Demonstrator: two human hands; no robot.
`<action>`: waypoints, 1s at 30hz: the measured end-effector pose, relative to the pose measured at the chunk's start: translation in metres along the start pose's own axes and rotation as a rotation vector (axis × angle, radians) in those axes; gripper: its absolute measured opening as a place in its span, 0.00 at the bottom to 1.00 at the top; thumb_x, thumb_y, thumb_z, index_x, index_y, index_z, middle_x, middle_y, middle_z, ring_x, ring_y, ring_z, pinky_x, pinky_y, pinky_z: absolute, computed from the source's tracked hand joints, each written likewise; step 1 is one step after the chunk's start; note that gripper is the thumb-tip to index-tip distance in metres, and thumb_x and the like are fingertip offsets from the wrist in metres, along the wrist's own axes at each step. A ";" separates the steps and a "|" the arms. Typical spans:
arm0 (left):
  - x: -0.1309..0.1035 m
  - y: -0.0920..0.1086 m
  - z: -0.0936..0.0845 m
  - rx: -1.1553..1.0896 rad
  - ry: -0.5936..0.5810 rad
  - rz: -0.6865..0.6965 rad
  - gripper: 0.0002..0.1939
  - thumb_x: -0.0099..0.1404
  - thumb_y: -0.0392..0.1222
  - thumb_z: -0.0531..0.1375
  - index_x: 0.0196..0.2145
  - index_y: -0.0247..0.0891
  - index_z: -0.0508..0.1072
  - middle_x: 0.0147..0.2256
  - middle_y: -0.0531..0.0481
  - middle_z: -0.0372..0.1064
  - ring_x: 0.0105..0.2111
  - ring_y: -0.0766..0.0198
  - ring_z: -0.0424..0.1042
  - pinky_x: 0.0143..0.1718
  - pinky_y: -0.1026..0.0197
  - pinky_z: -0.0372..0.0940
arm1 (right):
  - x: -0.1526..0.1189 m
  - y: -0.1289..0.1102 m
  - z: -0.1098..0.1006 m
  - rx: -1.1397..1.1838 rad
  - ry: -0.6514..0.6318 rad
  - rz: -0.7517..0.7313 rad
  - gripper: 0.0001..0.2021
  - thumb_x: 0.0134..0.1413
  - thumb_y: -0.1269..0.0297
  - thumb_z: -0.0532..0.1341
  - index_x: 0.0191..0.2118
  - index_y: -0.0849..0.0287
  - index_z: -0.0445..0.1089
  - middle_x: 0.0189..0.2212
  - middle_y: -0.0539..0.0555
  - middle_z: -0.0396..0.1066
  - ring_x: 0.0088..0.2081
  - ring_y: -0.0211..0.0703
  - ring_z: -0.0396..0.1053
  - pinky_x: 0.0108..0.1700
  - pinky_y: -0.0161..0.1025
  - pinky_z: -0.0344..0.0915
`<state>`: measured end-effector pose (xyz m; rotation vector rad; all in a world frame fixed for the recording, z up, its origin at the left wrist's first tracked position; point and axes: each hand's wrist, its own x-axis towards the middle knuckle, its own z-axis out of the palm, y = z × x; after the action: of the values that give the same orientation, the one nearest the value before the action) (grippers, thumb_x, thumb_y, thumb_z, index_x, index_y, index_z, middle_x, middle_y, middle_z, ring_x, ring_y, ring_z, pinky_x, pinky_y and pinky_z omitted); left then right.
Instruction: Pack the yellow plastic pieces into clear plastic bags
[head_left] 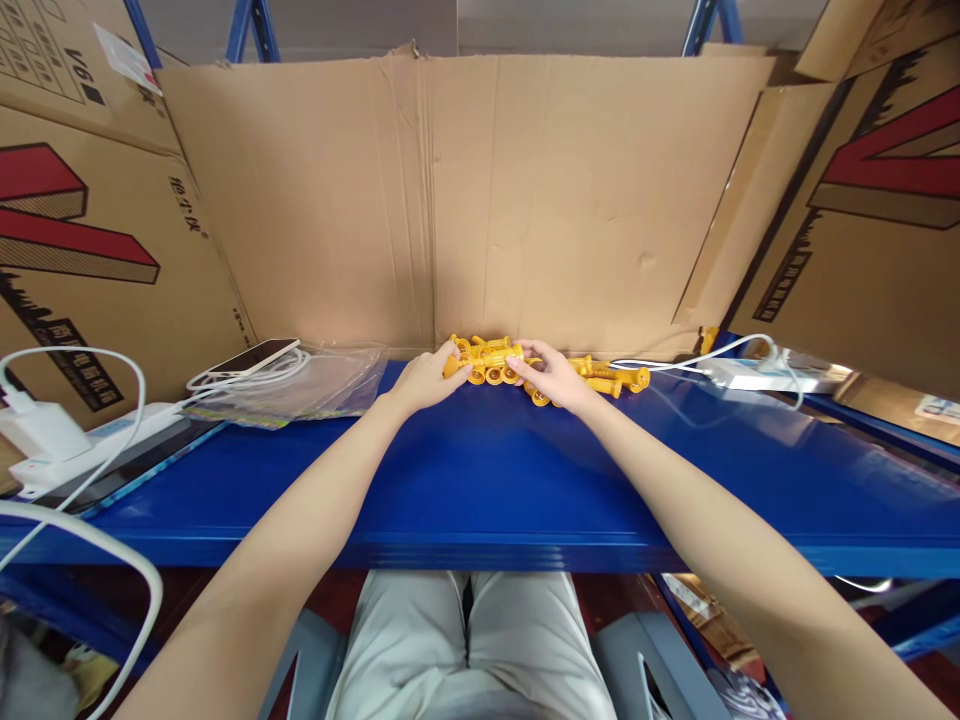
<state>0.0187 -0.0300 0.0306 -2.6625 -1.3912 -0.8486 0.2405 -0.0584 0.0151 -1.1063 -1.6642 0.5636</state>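
Several yellow plastic pieces (495, 376), tube-like with round flanged ends, lie heaped against the cardboard at the back of the blue shelf. My left hand (427, 380) is at the heap's left end, its thumb and fingers closed around a yellow piece (452, 366). From the other side my right hand (553, 376) pinches the end of a yellow tube-like piece (501, 355) on top of the heap. More yellow pieces (611, 378) lie just right of my right hand. My fingers partly cover the pieces, so their full shape is hidden.
Cardboard sheets (585, 190) wall the back, with printed boxes at both sides. On the left are a phone (256, 356), clear plastic bags (330, 380) and a white charger (45, 430). A white power strip (772, 374) with cables sits at right. The shelf's front edge (480, 555) runs above my lap.
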 end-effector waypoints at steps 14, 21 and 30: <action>0.000 0.001 0.002 -0.090 0.008 0.052 0.16 0.68 0.52 0.43 0.38 0.41 0.64 0.20 0.55 0.69 0.24 0.61 0.70 0.29 0.63 0.58 | 0.002 0.004 -0.007 -0.607 -0.007 -0.558 0.13 0.56 0.56 0.57 0.44 0.57 0.67 0.41 0.59 0.70 0.44 0.52 0.66 0.45 0.47 0.61; 0.002 0.001 0.007 -0.171 0.028 0.052 0.17 0.68 0.52 0.43 0.33 0.41 0.64 0.19 0.55 0.68 0.24 0.62 0.69 0.28 0.64 0.57 | -0.002 -0.002 -0.008 -0.810 -0.030 -0.616 0.15 0.59 0.57 0.53 0.46 0.59 0.69 0.41 0.60 0.71 0.45 0.52 0.64 0.44 0.46 0.57; 0.001 0.006 0.006 -0.054 0.043 0.099 0.16 0.69 0.49 0.41 0.33 0.41 0.63 0.17 0.56 0.65 0.23 0.62 0.69 0.27 0.64 0.56 | 0.000 -0.006 -0.013 -0.640 -0.143 -0.579 0.16 0.57 0.54 0.55 0.41 0.60 0.71 0.34 0.59 0.72 0.37 0.49 0.67 0.41 0.44 0.60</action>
<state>0.0263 -0.0311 0.0273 -2.7091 -1.2329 -0.9413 0.2501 -0.0632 0.0246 -0.9479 -2.2484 -0.2938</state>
